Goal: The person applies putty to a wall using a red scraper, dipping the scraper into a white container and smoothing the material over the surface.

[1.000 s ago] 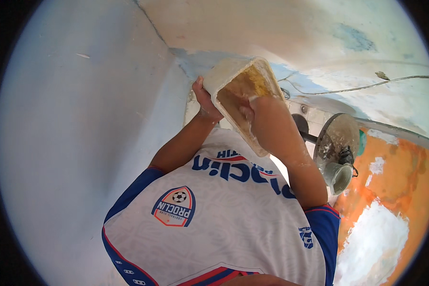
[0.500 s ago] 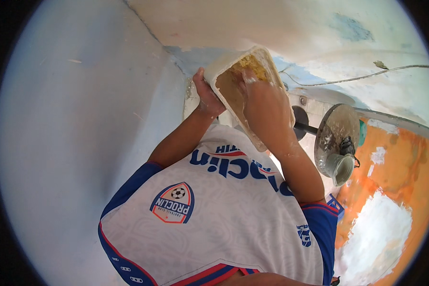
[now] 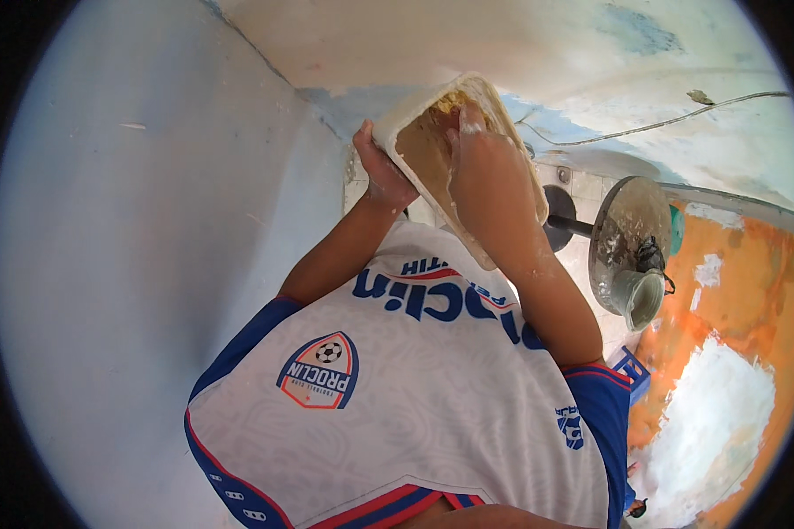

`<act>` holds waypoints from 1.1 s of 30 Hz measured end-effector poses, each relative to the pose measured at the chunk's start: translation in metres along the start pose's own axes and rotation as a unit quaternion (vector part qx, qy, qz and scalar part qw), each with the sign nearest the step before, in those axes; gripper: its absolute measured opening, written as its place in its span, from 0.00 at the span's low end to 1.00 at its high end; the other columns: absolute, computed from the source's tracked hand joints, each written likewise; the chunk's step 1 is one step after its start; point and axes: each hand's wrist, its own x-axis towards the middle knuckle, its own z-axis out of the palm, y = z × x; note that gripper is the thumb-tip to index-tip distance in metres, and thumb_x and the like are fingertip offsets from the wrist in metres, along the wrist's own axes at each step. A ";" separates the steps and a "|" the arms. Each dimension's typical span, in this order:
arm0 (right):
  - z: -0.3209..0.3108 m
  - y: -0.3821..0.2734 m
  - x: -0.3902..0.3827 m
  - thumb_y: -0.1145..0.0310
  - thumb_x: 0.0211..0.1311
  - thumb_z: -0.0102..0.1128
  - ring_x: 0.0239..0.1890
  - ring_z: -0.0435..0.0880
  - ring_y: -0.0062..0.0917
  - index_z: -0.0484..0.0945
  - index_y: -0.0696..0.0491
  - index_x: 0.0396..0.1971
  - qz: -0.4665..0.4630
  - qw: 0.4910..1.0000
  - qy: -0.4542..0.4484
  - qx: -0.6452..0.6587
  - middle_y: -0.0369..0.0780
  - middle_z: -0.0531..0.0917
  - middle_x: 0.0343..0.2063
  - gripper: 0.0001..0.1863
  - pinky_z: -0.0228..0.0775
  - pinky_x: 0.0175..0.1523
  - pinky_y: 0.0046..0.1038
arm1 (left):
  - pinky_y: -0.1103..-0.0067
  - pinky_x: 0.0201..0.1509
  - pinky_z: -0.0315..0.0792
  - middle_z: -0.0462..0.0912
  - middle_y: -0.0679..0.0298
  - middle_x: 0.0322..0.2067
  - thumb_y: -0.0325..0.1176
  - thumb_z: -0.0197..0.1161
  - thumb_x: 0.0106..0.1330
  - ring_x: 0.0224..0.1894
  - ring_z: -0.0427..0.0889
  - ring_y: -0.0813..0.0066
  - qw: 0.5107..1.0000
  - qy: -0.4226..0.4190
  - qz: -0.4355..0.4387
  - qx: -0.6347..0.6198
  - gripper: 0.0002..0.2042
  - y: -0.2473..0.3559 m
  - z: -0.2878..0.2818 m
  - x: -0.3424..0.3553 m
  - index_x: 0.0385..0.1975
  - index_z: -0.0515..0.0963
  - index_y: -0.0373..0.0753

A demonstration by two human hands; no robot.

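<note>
A whitish rectangular tub (image 3: 422, 104), smeared along its rim, is tilted in front of my chest. My left hand (image 3: 386, 176) grips its left side, thumb up along the outer wall. Over the open side reaches my right hand (image 3: 496, 185), its fingers bent inside and pressed to a crumbly yellow sponge-like lump (image 3: 448, 102) at the far end. Pale residue coats the right fingers. Brownish liquid or a brown coating (image 3: 425, 145) covers the tub's inside. My right hand hides part of the lump and the tub's right portion.
A round, stained table (image 3: 610, 231) on a dark post stands at right, bearing a pale green pot (image 3: 641, 300) and a black plastic bag (image 3: 650, 253). A cable (image 3: 635, 134) runs along the far wall. Beside me rises a pale blue wall (image 3: 132, 264); an orange wall (image 3: 741, 309) with white patches is at right.
The right fingers have shifted toward the far end of the tub and now cover more of the yellow lump. The tub has moved slightly up and left in view, still held by my left hand.
</note>
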 end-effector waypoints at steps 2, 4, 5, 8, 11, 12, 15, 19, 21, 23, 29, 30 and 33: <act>0.004 0.004 0.002 0.80 0.55 0.56 0.32 0.87 0.47 0.74 0.65 0.52 -0.017 1.000 0.013 0.016 0.53 0.85 0.26 0.22 0.78 0.39 0.46 | 0.63 0.68 0.68 0.75 0.54 0.61 0.68 0.35 0.66 0.63 0.75 0.58 0.996 0.057 0.014 0.063 0.42 -0.001 0.009 0.003 0.65 0.70 0.37; 0.008 0.006 0.002 0.80 0.55 0.56 0.33 0.86 0.49 0.74 0.65 0.52 -0.032 0.999 0.023 0.029 0.53 0.84 0.26 0.22 0.78 0.39 0.46 | 0.63 0.68 0.69 0.76 0.55 0.61 0.68 0.35 0.66 0.62 0.75 0.59 0.999 -0.051 0.016 0.000 0.42 -0.002 -0.006 0.008 0.64 0.71 0.37; 0.009 0.007 0.003 0.81 0.55 0.56 0.33 0.86 0.49 0.74 0.65 0.52 -0.037 0.998 0.028 0.033 0.53 0.84 0.26 0.21 0.78 0.39 0.47 | 0.64 0.68 0.69 0.76 0.55 0.60 0.68 0.35 0.66 0.62 0.76 0.59 0.994 -0.105 0.017 -0.032 0.42 -0.003 -0.013 0.010 0.64 0.71 0.37; 0.008 0.009 0.007 0.80 0.55 0.56 0.33 0.86 0.50 0.74 0.65 0.50 -0.035 0.998 0.018 0.043 0.54 0.84 0.26 0.20 0.78 0.40 0.47 | 0.64 0.67 0.69 0.77 0.56 0.60 0.68 0.34 0.66 0.61 0.76 0.60 0.998 -0.052 0.023 0.014 0.42 -0.004 -0.005 0.009 0.63 0.72 0.37; 0.005 0.010 0.005 0.73 0.65 0.55 0.33 0.84 0.52 0.75 0.64 0.51 -0.020 0.999 -0.002 0.051 0.55 0.84 0.27 0.17 0.75 0.41 0.48 | 0.64 0.67 0.69 0.77 0.55 0.60 0.69 0.34 0.66 0.61 0.76 0.60 0.998 0.064 0.008 0.020 0.42 -0.003 0.010 0.005 0.63 0.73 0.37; 0.003 0.009 0.004 0.70 0.70 0.54 0.33 0.83 0.53 0.76 0.64 0.52 -0.017 0.998 -0.010 0.053 0.56 0.83 0.27 0.16 0.73 0.42 0.48 | 0.64 0.66 0.69 0.77 0.56 0.60 0.69 0.34 0.65 0.61 0.76 0.60 0.998 0.054 0.002 0.017 0.42 -0.002 0.003 0.006 0.63 0.72 0.37; -0.004 0.008 0.001 0.70 0.69 0.55 0.34 0.83 0.53 0.76 0.64 0.54 -0.011 0.998 -0.009 0.056 0.55 0.83 0.27 0.18 0.74 0.42 0.48 | 0.64 0.66 0.69 0.76 0.56 0.60 0.70 0.34 0.65 0.61 0.76 0.59 0.999 0.033 -0.010 0.019 0.43 -0.002 -0.019 0.010 0.64 0.71 0.38; -0.007 0.005 -0.003 0.71 0.68 0.55 0.33 0.84 0.53 0.75 0.63 0.53 -0.029 0.997 0.022 0.065 0.55 0.83 0.27 0.17 0.73 0.41 0.49 | 0.64 0.66 0.69 0.76 0.57 0.61 0.71 0.34 0.65 0.61 0.75 0.58 1.000 -0.014 0.010 0.018 0.44 -0.002 -0.017 0.010 0.65 0.70 0.38; -0.002 0.005 -0.001 0.72 0.67 0.55 0.33 0.83 0.53 0.76 0.63 0.52 -0.029 0.999 0.013 0.041 0.55 0.83 0.27 0.16 0.73 0.41 0.49 | 0.63 0.67 0.68 0.76 0.57 0.61 0.71 0.34 0.65 0.62 0.74 0.58 1.000 0.003 0.007 0.021 0.44 -0.001 -0.009 0.009 0.65 0.70 0.38; 0.001 0.005 0.003 0.71 0.68 0.55 0.33 0.83 0.53 0.76 0.62 0.52 -0.014 0.998 0.018 0.066 0.55 0.83 0.27 0.16 0.73 0.42 0.50 | 0.63 0.68 0.67 0.75 0.56 0.61 0.71 0.34 0.65 0.63 0.74 0.58 0.996 0.070 -0.008 0.046 0.44 -0.001 0.000 0.010 0.66 0.70 0.38; 0.000 0.007 0.006 0.80 0.57 0.56 0.37 0.86 0.48 0.74 0.63 0.53 -0.040 0.998 0.004 0.054 0.51 0.85 0.30 0.22 0.77 0.43 0.47 | 0.64 0.70 0.65 0.75 0.56 0.62 0.72 0.33 0.65 0.63 0.74 0.58 0.998 -0.010 -0.037 0.045 0.45 -0.007 -0.003 0.011 0.67 0.69 0.38; 0.000 0.009 0.006 0.81 0.56 0.56 0.38 0.86 0.48 0.74 0.63 0.53 -0.043 0.997 -0.003 0.058 0.51 0.85 0.30 0.22 0.77 0.43 0.47 | 0.64 0.70 0.65 0.75 0.56 0.62 0.72 0.32 0.65 0.63 0.74 0.58 0.998 0.018 -0.033 0.053 0.45 -0.010 0.000 0.012 0.67 0.69 0.38; -0.002 0.008 0.004 0.80 0.56 0.57 0.37 0.86 0.48 0.75 0.64 0.52 -0.032 0.998 -0.037 0.038 0.51 0.85 0.29 0.21 0.77 0.44 0.46 | 0.64 0.69 0.66 0.75 0.56 0.62 0.72 0.31 0.64 0.63 0.74 0.59 0.995 0.065 -0.026 0.075 0.45 -0.014 0.005 0.013 0.67 0.69 0.38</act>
